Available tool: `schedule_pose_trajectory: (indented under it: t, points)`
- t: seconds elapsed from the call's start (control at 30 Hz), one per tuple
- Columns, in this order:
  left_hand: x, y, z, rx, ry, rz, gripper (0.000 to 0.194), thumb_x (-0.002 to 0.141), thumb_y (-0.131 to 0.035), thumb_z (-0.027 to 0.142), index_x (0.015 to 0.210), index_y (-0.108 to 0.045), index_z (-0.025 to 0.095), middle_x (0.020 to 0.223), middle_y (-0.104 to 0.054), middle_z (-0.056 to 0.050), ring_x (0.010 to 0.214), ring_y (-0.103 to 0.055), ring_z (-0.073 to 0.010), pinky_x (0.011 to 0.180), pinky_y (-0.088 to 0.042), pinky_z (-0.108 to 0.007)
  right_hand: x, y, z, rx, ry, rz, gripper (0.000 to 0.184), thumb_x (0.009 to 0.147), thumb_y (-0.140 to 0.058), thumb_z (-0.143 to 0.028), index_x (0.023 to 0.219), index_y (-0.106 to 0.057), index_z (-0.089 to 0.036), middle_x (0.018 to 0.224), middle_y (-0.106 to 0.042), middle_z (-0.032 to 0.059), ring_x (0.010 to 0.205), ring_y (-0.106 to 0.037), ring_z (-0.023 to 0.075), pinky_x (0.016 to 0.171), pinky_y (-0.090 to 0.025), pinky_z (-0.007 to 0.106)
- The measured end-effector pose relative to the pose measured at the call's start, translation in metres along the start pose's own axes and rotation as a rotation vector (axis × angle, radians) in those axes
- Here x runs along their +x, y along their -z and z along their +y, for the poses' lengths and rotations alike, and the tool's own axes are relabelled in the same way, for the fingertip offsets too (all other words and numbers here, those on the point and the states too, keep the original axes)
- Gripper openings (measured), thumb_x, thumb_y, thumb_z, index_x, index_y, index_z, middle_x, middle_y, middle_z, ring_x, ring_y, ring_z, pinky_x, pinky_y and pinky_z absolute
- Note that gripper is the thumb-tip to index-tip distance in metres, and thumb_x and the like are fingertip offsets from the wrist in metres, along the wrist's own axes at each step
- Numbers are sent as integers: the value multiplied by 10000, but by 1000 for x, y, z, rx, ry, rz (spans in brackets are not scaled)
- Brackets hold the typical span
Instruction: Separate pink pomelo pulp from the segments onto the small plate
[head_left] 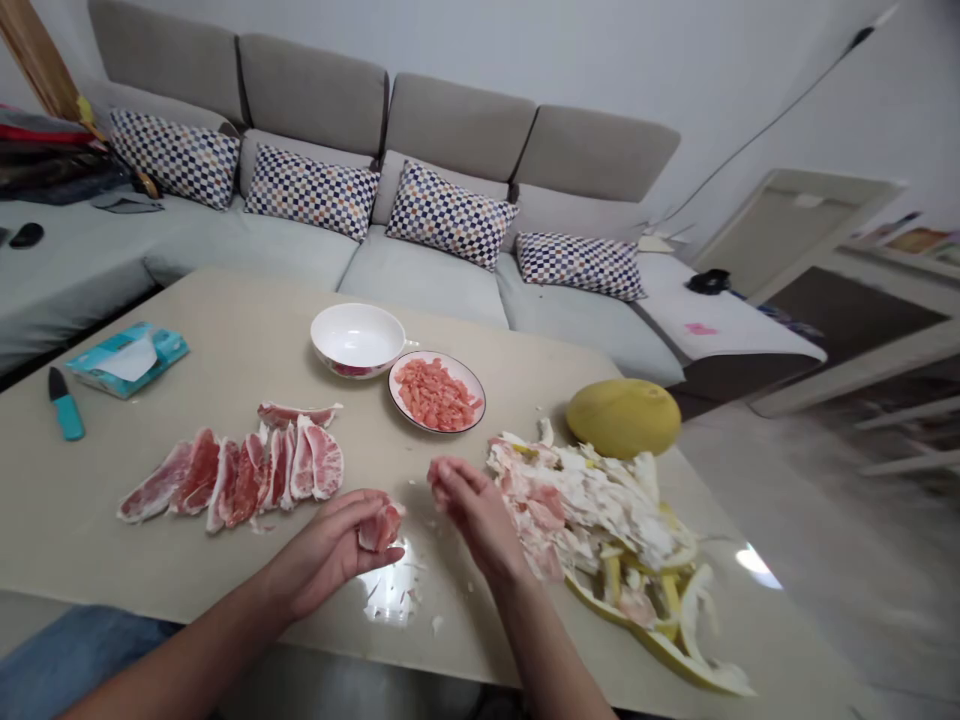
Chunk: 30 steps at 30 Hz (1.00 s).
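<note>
My left hand (337, 548) holds a pink pomelo segment (381, 528) over the table, fingers curled round it. Just to the right, my right hand (476, 510) is closed in a pinch; whatever sits between its fingertips is too small to make out. Pink pomelo segments (251, 475) with white membrane lie in a row left of my hands. A dark-rimmed plate (480, 378) beyond my hands holds a heap of peeled pomelo pulp (435, 395). By my right forearm is a pile of white pith and membranes (592, 495), partly on yellow peel (652, 640).
A white bowl (358, 335) stands beside the plate. At the table's right edge rests a whole yellow pomelo (624, 417). Far left are a tissue pack (129, 358) and a knife with a teal handle (67, 408). A sofa (435, 275) runs behind the table (247, 310).
</note>
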<state>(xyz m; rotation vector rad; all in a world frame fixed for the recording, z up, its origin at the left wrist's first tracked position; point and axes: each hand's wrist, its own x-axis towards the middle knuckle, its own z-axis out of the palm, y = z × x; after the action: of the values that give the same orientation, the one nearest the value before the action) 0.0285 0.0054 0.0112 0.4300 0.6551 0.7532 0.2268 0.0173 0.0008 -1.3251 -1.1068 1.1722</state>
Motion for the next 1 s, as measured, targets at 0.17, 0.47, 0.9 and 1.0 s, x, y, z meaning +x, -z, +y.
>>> schedule_pose_trajectory:
  t: [0.17,0.47,0.9,1.0]
  points:
    - [2,5,2,-18,13,9,159,821,-651,98,979,-652,115,834,-635,-61,783,-633,-138,905,-509,-339,93,30,-15,-187,133,147,265,715,-684,-385,876,-694,-176,939,-714,74,880,-633,217,871,-489,391]
    - [2,7,5,-7,10,-51,201,815,-694,169,1009,-672,119,832,-618,-50,784,-621,-133,869,-499,-318,129,35,-29,-314,239,12,381,878,-486,-381,1187,-635,-216,1140,-708,85,1052,-656,229,965,-459,420]
    - [0,6,3,131,-43,-92,223,816,-701,208,1028,-639,173,879,-641,-49,779,-582,-118,819,-456,-300,2,8,-56,-329,101,-496,248,887,-582,-363,1062,-699,-232,1019,-727,45,942,-672,206,879,-524,384]
    - [-2,3,1,156,-40,-90,223,795,-724,212,1003,-652,180,854,-635,-31,775,-585,-115,814,-454,-292,-21,1,-49,-261,87,-397,172,854,-632,-336,922,-713,-201,893,-712,33,822,-659,178,769,-537,306]
